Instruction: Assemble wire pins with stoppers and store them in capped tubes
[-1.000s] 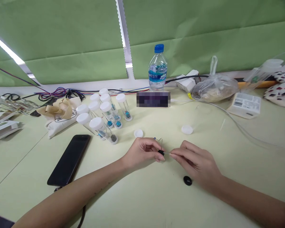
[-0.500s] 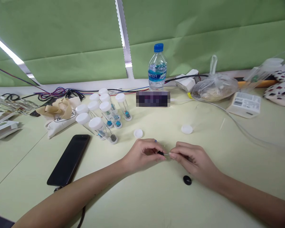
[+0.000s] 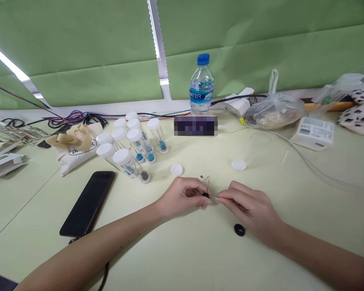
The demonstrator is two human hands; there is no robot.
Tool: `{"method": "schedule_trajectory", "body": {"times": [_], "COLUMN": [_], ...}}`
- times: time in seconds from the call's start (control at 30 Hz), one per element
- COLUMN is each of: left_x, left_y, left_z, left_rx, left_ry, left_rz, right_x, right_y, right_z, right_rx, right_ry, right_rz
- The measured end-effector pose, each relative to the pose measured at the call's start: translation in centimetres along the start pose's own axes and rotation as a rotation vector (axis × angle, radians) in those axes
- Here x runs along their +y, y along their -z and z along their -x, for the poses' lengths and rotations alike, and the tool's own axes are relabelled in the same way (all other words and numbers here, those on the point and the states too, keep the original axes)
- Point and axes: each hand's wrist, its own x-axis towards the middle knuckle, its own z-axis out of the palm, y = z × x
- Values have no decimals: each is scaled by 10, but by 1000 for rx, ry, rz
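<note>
Between thumb and fingers, my left hand (image 3: 183, 197) pinches a small black piece (image 3: 205, 195). A thin bent wire (image 3: 208, 184) with a tiny blue bead at its end rises from that piece. My right hand (image 3: 255, 208) is closed on the end of a thin pale strand (image 3: 214, 197), which runs to the black piece. A black round disc (image 3: 239, 230) lies on the table just below my right hand. Two white caps, one (image 3: 176, 169) above my left hand and another (image 3: 239, 164) above my right hand, rest on the table.
Several white-capped clear tubes (image 3: 136, 141) stand at the left, beside a cloth pouch (image 3: 79, 147). A black phone (image 3: 87, 204) lies near my left forearm. At the back are a water bottle (image 3: 202, 89), a plastic bag (image 3: 276, 111) and a white box (image 3: 314, 131).
The bent wire with the blue bead now stands up above my left fingers, where mostly the bead showed before. My right hand has shifted slightly right.
</note>
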Motion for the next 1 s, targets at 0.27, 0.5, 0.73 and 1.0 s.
{"method": "schedule_trajectory", "body": {"times": [0.27,0.5,0.73,1.0], "left_x": [0,2,9,5], "left_y": [0,0,-6,-2], "left_z": [0,1,5,2], "left_rx": [11,31,68,125], "left_ry": [-31,-133,-256,-49], "left_rz": [31,-161,-410,-129], "right_x": [0,0,1,-4], "right_y": [0,1,2,7], "right_z": [-1,-1,-5,-8], "right_rx": [12,-59,-238,-127], "right_ry": [12,-87,-275,-401], "right_rz": [-18,-114,-255,-365]}}
